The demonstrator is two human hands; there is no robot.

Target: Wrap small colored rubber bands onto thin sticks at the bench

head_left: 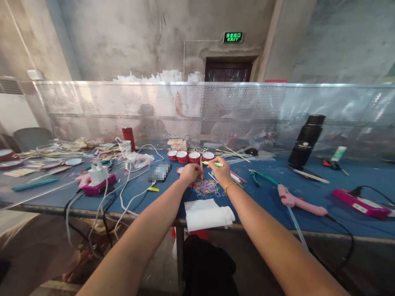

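Both arms reach out over the blue counter (271,201). The left hand (190,172) is curled closed, pinching what looks like a thin pale stick (201,164) that stands upright from its fingers, though it is too small to be sure. The right hand (221,170) sits just beside it, fingers closed around a light green tool (212,164) that lies sideways, its tip pointing toward the stick. Directly below both hands, on the counter, lies a heap of coloured rubber bands (205,188). A folded white cloth (206,214) rests nearer the counter edge. Red-rimmed cups (189,156) stand just beyond the hands, and a pink glue gun (298,201) lies to the right.
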